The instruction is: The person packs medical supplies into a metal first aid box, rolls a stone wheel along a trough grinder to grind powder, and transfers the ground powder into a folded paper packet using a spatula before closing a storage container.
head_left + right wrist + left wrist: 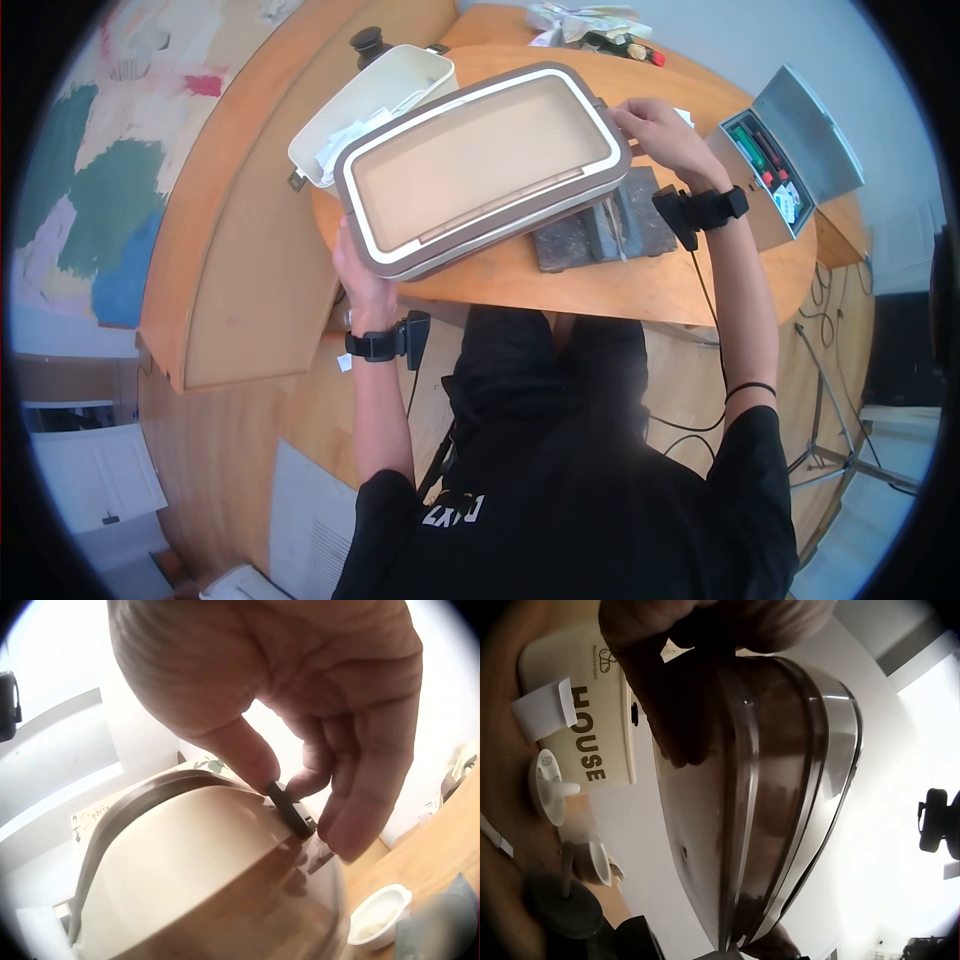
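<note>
Both hands hold a brown-rimmed lid with a white band and a clear window, tilted above the table. My left hand grips its near left end; in the left wrist view the fingers curl over the lid's edge. At the far right end, my right hand pinches a small dark latch between thumb and fingers. Behind the lid stands an uncovered cream box with white papers inside. The box bears the word HOUSE in the left wrist view.
A dark slab with a grey block lies under the lid's right side. To the right stands an open grey metal case holding small bottles. A dark jar and crumpled cloth sit at the back. A small white bowl is near the slab.
</note>
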{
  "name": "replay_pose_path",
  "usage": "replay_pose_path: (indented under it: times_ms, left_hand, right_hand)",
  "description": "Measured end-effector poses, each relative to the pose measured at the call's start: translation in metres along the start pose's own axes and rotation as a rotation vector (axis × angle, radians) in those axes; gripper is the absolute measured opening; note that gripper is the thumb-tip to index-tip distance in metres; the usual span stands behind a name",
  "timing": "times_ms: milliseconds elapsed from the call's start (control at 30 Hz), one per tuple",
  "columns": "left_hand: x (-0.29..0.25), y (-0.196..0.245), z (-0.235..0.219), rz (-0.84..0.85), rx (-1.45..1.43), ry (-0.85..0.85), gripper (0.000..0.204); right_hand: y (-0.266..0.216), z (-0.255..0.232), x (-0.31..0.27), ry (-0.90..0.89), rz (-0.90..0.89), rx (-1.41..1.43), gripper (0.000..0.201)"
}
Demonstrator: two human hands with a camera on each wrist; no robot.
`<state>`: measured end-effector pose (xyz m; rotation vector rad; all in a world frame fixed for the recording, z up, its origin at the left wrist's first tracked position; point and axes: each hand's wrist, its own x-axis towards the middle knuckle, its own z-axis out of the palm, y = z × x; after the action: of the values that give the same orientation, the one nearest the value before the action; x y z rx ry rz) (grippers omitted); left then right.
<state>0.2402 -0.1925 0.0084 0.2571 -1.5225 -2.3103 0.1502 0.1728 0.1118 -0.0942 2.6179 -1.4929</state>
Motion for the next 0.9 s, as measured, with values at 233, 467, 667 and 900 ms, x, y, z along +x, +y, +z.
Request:
replay_pose_path:
  times_ms: [233, 467, 667, 900]
  left_hand:
    - [0.005, -0.007, -0.011, -0.003, 0.015, 0.039, 0.033]
    - [0.002, -0.006, -0.015, -0.065, -0.033, 0.081, 0.041]
    - [0.001, -0.005, -0.017, -0.135, -0.072, 0.093, 0.049]
    - [0.009, -0.009, -0.031, -0.149, -0.118, 0.083, 0.048]
  right_hand:
    - [0.006, 0.005, -0.003, -0.061, 0.087, 0.248, 0.040]
    - [0.017, 0.005, 0.004, -0.146, 0.062, 0.494, 0.045]
    - [0.007, -0.001, -0.002, -0.146, 0.021, 0.442, 0.045]
    - [-0.007, 0.000, -0.009, -0.058, -0.044, 0.215, 0.033]
